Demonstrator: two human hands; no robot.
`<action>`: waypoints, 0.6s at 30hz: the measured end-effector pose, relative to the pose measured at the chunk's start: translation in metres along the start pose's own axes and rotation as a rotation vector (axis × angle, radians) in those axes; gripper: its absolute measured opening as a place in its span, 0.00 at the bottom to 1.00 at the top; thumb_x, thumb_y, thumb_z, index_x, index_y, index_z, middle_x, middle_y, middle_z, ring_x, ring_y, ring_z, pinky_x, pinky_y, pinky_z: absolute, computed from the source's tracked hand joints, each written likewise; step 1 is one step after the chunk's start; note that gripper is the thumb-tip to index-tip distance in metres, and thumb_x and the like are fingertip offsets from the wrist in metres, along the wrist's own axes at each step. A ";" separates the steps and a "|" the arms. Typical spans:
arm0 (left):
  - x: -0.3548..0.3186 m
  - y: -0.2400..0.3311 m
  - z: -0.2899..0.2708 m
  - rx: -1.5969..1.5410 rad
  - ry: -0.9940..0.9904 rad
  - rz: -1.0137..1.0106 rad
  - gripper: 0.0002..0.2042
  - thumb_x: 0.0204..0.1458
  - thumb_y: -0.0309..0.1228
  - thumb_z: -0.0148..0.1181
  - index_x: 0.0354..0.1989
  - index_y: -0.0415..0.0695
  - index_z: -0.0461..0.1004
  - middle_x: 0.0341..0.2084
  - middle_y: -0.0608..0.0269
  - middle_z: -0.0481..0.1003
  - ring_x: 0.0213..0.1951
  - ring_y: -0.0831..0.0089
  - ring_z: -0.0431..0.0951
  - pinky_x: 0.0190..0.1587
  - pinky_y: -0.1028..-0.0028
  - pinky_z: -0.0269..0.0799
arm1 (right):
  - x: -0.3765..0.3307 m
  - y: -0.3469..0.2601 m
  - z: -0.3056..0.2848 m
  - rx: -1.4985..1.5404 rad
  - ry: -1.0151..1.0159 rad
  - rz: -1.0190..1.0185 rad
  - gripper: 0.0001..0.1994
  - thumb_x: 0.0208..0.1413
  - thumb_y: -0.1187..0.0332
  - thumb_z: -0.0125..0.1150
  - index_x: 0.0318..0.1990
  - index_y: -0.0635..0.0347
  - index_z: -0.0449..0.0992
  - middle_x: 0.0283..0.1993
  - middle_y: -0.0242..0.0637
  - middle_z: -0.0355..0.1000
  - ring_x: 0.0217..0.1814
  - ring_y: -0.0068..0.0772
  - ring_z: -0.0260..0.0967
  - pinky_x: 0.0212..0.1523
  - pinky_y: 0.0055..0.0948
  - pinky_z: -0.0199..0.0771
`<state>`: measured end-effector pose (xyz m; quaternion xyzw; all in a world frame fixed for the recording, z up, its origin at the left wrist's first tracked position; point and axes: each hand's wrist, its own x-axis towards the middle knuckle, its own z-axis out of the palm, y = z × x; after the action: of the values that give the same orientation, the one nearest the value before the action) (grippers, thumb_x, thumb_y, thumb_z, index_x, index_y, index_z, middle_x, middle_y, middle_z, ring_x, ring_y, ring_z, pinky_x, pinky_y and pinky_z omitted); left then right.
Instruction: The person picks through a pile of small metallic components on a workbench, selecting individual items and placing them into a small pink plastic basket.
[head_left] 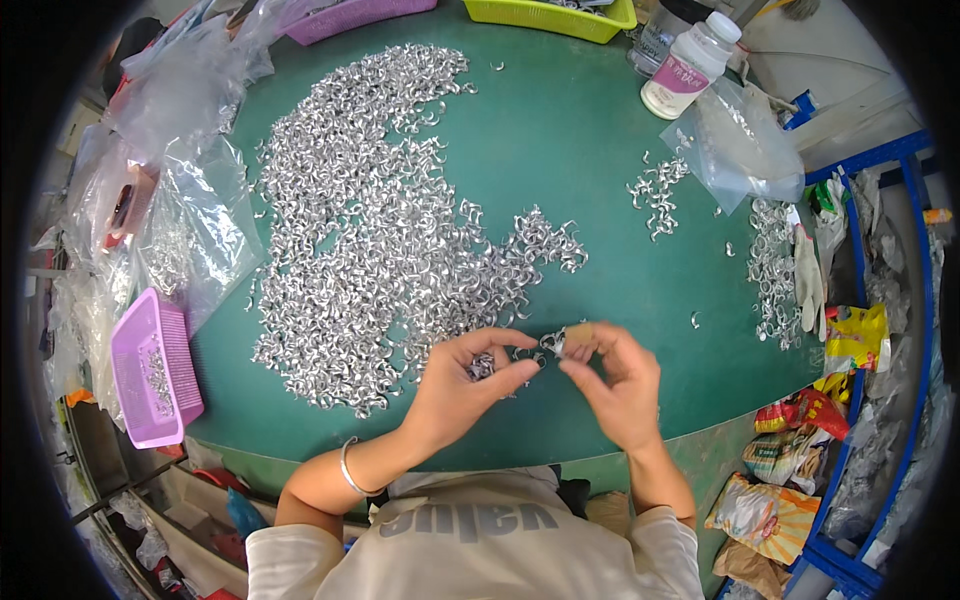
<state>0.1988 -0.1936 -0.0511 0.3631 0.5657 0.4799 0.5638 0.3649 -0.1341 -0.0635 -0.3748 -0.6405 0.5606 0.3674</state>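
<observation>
A broad pile of small curved silvery metal pieces covers the left and middle of the green table. Close to its front edge, my left hand cups several of these metal pieces in its palm. Its thumb and forefinger come together around another curved piece at their tips. Just to the right, my right hand pinches a small silvery metal piece between thumb and fingers. A tan wrap circles one of its fingers. The two sets of fingertips nearly meet; whether the pieces touch is too small to tell.
At the right lie a small cluster of pieces, a longer heap and a white glove. A white bottle stands at the back right. Purple and yellow-green baskets and plastic bags line the edges.
</observation>
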 end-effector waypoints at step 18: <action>-0.010 -0.010 -0.002 0.046 -0.009 0.173 0.07 0.38 0.17 0.62 0.27 0.38 0.76 0.13 0.69 0.64 0.17 0.85 0.60 0.22 0.83 0.57 | -0.026 0.002 0.024 0.265 0.033 0.058 0.13 0.41 0.87 0.57 0.37 0.71 0.69 0.35 0.40 0.69 0.36 0.26 0.66 0.36 0.24 0.67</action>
<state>0.1988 -0.2056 -0.0577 0.4258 0.5406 0.5118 0.5144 0.3551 -0.1680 -0.0696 -0.3506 -0.5437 0.6442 0.4079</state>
